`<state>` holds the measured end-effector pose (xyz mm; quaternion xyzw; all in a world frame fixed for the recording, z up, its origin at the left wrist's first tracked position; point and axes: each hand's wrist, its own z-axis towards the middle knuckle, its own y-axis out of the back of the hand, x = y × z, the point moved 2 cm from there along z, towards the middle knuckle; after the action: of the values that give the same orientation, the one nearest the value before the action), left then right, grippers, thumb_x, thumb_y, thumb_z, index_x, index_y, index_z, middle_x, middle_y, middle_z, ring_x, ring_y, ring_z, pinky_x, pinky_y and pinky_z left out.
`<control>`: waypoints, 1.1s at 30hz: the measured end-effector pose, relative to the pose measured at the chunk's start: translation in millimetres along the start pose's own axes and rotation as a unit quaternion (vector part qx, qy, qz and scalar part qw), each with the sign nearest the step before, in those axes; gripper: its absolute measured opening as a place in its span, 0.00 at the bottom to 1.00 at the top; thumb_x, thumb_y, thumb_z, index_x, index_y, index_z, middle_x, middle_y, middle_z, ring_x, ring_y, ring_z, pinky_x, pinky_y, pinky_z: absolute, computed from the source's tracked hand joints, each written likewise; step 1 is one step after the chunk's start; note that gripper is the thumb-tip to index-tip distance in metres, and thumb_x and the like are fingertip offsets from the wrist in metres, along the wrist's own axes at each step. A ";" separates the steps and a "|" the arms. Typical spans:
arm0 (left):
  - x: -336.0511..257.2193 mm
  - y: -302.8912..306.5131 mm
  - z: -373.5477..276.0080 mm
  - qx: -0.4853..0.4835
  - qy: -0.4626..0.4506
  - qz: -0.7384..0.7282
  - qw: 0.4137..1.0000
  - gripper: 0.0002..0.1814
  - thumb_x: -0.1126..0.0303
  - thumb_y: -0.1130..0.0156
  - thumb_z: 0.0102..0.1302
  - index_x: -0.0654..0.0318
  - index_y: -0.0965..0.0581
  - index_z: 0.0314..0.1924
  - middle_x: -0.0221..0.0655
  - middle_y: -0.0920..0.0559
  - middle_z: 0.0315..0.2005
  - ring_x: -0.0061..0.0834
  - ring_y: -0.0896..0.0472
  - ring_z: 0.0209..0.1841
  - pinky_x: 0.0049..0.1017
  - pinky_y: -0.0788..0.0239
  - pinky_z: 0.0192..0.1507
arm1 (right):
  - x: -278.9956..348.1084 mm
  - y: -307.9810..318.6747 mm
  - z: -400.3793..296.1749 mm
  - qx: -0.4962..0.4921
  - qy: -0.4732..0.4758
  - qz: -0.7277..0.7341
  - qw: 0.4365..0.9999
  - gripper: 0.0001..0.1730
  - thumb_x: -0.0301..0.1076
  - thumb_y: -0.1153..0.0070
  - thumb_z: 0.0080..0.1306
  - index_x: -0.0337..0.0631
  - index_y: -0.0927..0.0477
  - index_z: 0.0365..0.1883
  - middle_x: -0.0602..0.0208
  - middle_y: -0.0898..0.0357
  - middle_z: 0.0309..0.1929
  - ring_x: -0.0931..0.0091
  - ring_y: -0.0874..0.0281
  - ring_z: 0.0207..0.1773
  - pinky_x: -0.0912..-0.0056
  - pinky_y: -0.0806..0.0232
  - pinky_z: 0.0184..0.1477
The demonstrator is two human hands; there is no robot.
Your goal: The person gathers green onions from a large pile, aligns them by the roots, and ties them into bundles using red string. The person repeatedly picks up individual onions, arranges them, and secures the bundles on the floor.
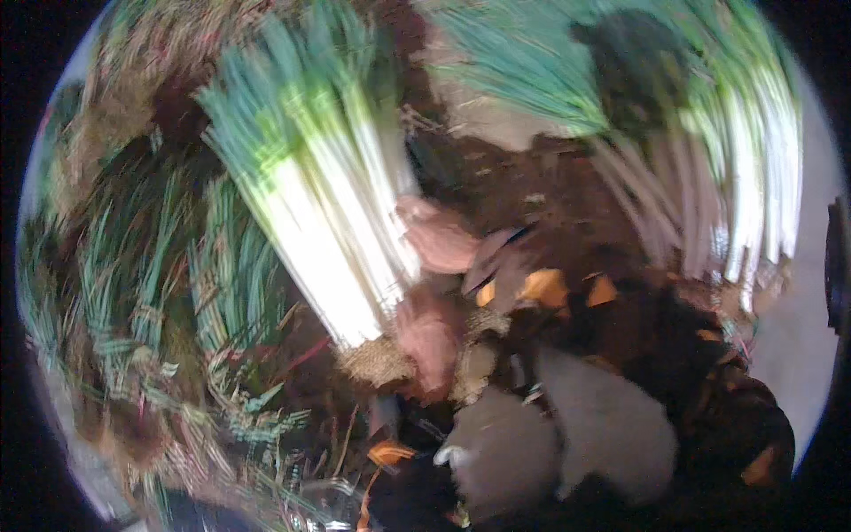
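Observation:
A thick bunch of long green onions [326, 219] with bright white stalks lies slantwise before me, its leaves at the top and its matted roots [375, 362] lower down. My right hand [442, 239] grips the right side of the white stalks, about halfway along. Close to the root end, my left hand [429, 339] is on the same bunch. Motion blur softens both hands, and several fingertips are hidden. A dark sleeve with orange patches [542, 286] comes in from the right.
More green onions with white stalks [744, 179] lie at the right, partly in shadow. Bundled green tops [233, 266] and dry straw-like debris [213, 459] cover the left side. Brown soil [532, 179] lies between. Grey-clad legs [611, 425] are below my hands.

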<state>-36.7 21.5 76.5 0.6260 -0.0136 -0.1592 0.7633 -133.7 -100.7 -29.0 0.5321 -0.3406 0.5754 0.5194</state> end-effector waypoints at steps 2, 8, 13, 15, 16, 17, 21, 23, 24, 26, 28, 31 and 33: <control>12.8 -14.7 -8.0 -0.034 -0.020 -0.019 0.999 0.19 0.62 0.38 0.56 0.58 0.25 0.47 0.44 0.24 0.38 0.48 0.26 0.39 0.43 0.33 0.39 | -5.1 -10.6 -26.2 0.088 -0.095 0.038 0.991 0.23 0.32 0.48 0.61 0.33 0.34 0.54 0.54 0.35 0.53 0.62 0.31 0.51 0.63 0.34 0.49; -26.8 22.7 16.4 0.053 0.055 0.045 0.996 0.24 0.62 0.38 0.53 0.68 0.25 0.49 0.46 0.25 0.44 0.48 0.28 0.48 0.43 0.37 0.48 | 39.1 81.0 -91.0 -0.046 0.009 -0.222 0.974 0.21 0.31 0.47 0.61 0.35 0.32 0.52 0.54 0.30 0.45 0.59 0.30 0.48 0.63 0.34 0.48; -32.5 47.4 12.2 0.001 0.046 -0.057 0.997 0.21 0.69 0.38 0.55 0.70 0.26 0.49 0.49 0.25 0.44 0.50 0.27 0.47 0.44 0.36 0.48 | 11.8 189.7 -178.8 -0.107 -0.100 -0.442 0.885 0.22 0.37 0.47 0.60 0.37 0.30 0.51 0.52 0.28 0.48 0.56 0.29 0.50 0.54 0.33 0.50; -38.2 51.7 7.7 0.007 0.053 -0.098 0.994 0.21 0.71 0.38 0.55 0.70 0.25 0.49 0.49 0.25 0.44 0.50 0.27 0.46 0.44 0.36 0.47 | 1.3 248.2 -198.7 -0.228 -0.185 -0.478 0.828 0.24 0.37 0.46 0.58 0.37 0.30 0.51 0.51 0.29 0.49 0.55 0.29 0.50 0.52 0.33 0.49; -34.5 50.8 2.6 -0.015 0.065 -0.093 0.993 0.20 0.72 0.37 0.54 0.70 0.25 0.48 0.49 0.25 0.43 0.50 0.26 0.45 0.44 0.35 0.46 | 18.0 266.2 -191.0 -0.273 -0.193 -0.507 0.794 0.24 0.37 0.45 0.57 0.38 0.30 0.52 0.50 0.29 0.49 0.54 0.29 0.50 0.51 0.33 0.49; -30.3 50.5 -1.3 -0.021 0.064 -0.082 0.994 0.19 0.72 0.37 0.54 0.70 0.24 0.47 0.49 0.25 0.42 0.50 0.26 0.45 0.43 0.35 0.46 | 40.8 283.3 -185.5 -0.294 -0.137 -0.581 0.747 0.25 0.36 0.46 0.56 0.37 0.31 0.52 0.49 0.29 0.49 0.54 0.29 0.49 0.51 0.33 0.48; -28.3 51.6 -1.4 -0.036 0.054 -0.061 0.996 0.17 0.72 0.37 0.54 0.69 0.23 0.45 0.48 0.24 0.40 0.49 0.25 0.43 0.42 0.34 0.44 | 7.0 333.3 -206.8 -0.133 -0.264 -0.680 0.671 0.23 0.34 0.50 0.58 0.33 0.32 0.51 0.45 0.30 0.46 0.53 0.29 0.47 0.51 0.34 0.49; -28.5 48.2 3.4 -0.028 0.056 -0.069 0.996 0.15 0.72 0.37 0.54 0.69 0.23 0.43 0.47 0.23 0.38 0.48 0.25 0.42 0.42 0.34 0.43 | -2.8 351.2 -214.0 -0.103 -0.289 -0.677 0.669 0.20 0.33 0.50 0.57 0.34 0.31 0.48 0.47 0.30 0.44 0.55 0.29 0.48 0.52 0.33 0.49; -29.3 43.1 6.1 -0.016 0.057 -0.084 0.995 0.14 0.72 0.37 0.53 0.68 0.22 0.42 0.47 0.23 0.37 0.48 0.25 0.41 0.42 0.34 0.43 | -8.7 365.7 -223.7 -0.096 -0.306 -0.673 0.667 0.18 0.32 0.51 0.57 0.35 0.30 0.46 0.50 0.30 0.44 0.56 0.29 0.49 0.53 0.33 0.49; -27.0 42.2 10.9 -0.019 0.046 -0.083 0.995 0.12 0.72 0.37 0.53 0.68 0.22 0.38 0.46 0.22 0.33 0.47 0.24 0.38 0.42 0.34 0.40 | -18.0 379.9 -217.0 -0.064 -0.349 -0.641 0.681 0.13 0.32 0.52 0.56 0.37 0.26 0.38 0.56 0.27 0.37 0.58 0.30 0.51 0.55 0.33 0.48; -10.7 47.5 5.4 -0.032 0.045 -0.061 0.997 0.12 0.73 0.37 0.53 0.68 0.22 0.38 0.46 0.22 0.33 0.47 0.24 0.37 0.41 0.33 0.39 | 10.1 348.6 -181.8 -0.048 -0.289 -0.590 0.753 0.10 0.32 0.51 0.56 0.36 0.24 0.34 0.58 0.26 0.32 0.59 0.28 0.47 0.54 0.32 0.45; -21.8 52.6 9.2 -0.045 0.050 -0.093 0.993 0.10 0.74 0.37 0.54 0.70 0.22 0.37 0.47 0.22 0.32 0.46 0.23 0.37 0.40 0.32 0.39 | 53.7 322.8 -156.4 -0.246 -0.225 -0.410 0.849 0.11 0.34 0.47 0.58 0.32 0.24 0.28 0.63 0.26 0.22 0.67 0.26 0.30 0.60 0.33 0.30; -32.4 62.3 20.6 -0.026 0.058 -0.132 0.989 0.10 0.74 0.39 0.57 0.73 0.22 0.38 0.49 0.21 0.32 0.46 0.23 0.38 0.39 0.31 0.40 | 65.3 312.4 -142.2 -0.296 -0.256 -0.202 0.898 0.14 0.36 0.45 0.60 0.31 0.25 0.30 0.65 0.27 0.22 0.73 0.30 0.23 0.65 0.35 0.24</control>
<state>-57.9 20.7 146.6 0.6103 0.1178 -0.2224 0.7511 -463.5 -22.3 55.6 0.5404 -0.5017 0.1751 0.6525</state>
